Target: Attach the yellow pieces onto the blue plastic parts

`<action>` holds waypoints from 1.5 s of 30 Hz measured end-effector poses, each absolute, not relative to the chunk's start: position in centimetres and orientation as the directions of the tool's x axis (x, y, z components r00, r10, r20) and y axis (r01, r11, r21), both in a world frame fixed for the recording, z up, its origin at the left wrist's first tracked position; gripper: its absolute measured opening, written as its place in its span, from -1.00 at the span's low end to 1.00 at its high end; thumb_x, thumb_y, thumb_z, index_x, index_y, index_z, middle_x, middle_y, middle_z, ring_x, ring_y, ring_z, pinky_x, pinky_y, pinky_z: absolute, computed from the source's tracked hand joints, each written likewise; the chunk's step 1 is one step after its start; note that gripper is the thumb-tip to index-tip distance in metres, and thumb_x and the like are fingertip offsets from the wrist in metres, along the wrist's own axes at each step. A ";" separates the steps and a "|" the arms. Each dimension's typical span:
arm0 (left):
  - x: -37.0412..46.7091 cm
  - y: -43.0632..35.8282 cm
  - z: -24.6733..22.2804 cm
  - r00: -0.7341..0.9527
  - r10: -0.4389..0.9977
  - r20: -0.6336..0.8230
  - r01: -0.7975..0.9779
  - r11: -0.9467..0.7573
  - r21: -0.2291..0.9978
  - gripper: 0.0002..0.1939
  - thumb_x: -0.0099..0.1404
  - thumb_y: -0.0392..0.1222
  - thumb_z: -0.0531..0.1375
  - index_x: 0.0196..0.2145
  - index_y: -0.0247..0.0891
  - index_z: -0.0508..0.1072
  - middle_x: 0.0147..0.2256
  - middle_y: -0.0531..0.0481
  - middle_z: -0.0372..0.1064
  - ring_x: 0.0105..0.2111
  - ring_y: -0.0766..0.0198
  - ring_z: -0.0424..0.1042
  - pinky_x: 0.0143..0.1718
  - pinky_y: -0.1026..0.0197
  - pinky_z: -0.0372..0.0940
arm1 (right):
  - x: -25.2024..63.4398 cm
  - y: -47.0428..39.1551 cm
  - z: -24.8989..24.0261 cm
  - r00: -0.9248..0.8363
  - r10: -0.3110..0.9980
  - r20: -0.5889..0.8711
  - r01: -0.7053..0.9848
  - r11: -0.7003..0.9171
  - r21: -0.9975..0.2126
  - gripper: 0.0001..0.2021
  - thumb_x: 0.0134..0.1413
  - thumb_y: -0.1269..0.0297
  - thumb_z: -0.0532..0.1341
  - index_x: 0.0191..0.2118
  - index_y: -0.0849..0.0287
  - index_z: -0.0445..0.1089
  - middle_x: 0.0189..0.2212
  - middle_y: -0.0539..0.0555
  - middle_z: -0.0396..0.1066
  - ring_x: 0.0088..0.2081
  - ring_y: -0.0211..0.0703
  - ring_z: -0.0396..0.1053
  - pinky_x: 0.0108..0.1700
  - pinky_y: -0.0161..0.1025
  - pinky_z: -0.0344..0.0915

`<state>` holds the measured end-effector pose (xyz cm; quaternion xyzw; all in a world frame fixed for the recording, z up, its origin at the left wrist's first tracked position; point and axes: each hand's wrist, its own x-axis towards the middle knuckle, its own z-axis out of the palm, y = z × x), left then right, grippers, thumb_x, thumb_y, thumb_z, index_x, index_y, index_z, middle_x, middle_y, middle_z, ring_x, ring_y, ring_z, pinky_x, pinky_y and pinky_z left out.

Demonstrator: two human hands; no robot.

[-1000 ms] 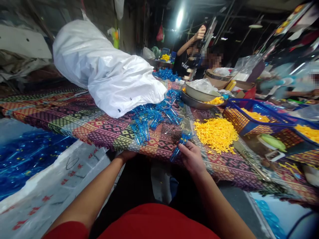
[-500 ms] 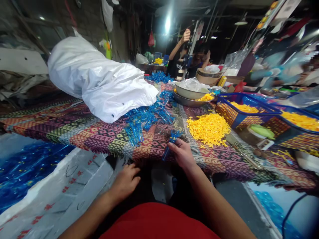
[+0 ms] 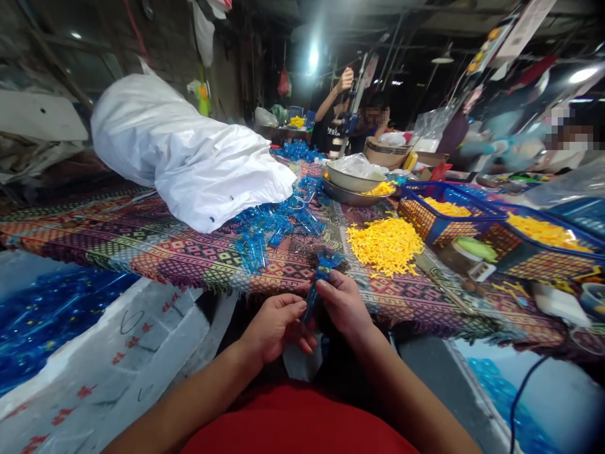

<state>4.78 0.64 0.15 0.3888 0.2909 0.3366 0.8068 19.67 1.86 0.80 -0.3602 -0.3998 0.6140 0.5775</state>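
Observation:
My right hand [image 3: 347,304] is closed, its thumb and fingers pinching a translucent blue plastic tube [image 3: 311,302] at the table's front edge. The tube stands tilted; its flared top end shows small yellow bits. My left hand [image 3: 278,323] is at the tube's lower end, thumb and forefinger pressed together against it, other fingers curled underneath. Just beyond, a loose heap of similar blue plastic pieces [image 3: 265,230] lies on the patterned cloth [image 3: 293,275]. A pile of small yellow plastic pieces [image 3: 385,246] is right of my right hand.
A large white sack [image 3: 189,151] lies at the left. Blue baskets [image 3: 444,228] of yellow pieces and stacked bowls [image 3: 354,180] stand at the right and back. White foam boxes [image 3: 118,340] with blue parts flank my legs. A co-worker's raised hand [image 3: 346,79] shows beyond.
My left hand has risen from below the table edge and moved right to the blue tube's lower end. The right hand keeps its hold. The view has turned slightly right.

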 end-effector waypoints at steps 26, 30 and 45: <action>4.0 -0.1 -2.0 0.557 0.826 -0.087 -0.417 0.368 0.831 -0.79 0.24 -0.08 0.08 -0.35 -0.31 0.28 -0.57 0.06 0.31 -0.66 0.27 0.40 -0.66 0.25 0.31 | 17.2 1.7 0.5 -0.112 0.993 0.027 -0.361 -0.016 -0.932 -0.83 -0.07 0.22 0.28 -0.41 0.23 0.39 -0.52 0.02 0.44 -0.54 -0.27 0.35 -0.48 -0.34 0.28; 4.0 0.5 -2.9 0.686 0.723 -0.080 -0.542 0.582 0.607 -0.79 0.21 -0.09 0.11 -0.26 -0.27 0.24 -0.52 0.02 0.37 -0.60 0.15 0.47 -0.67 0.21 0.35 | 17.0 1.5 0.5 -0.162 0.987 0.025 -0.401 -0.042 -0.915 -0.81 -0.06 0.22 0.27 -0.33 0.22 0.36 -0.47 0.05 0.46 -0.58 -0.26 0.36 -0.56 -0.34 0.28; 1.9 2.0 1.8 0.214 0.942 0.259 0.089 -0.283 0.955 -0.77 0.09 -0.11 0.24 -0.33 -0.30 0.44 -0.30 -0.01 0.34 -0.29 0.27 0.33 -0.25 0.27 0.26 | 17.8 1.7 0.3 -0.326 0.877 0.352 0.234 0.436 -0.869 -0.85 0.07 0.22 0.15 -0.32 0.19 0.36 -0.42 0.02 0.37 -0.36 -0.21 0.29 -0.29 -0.28 0.22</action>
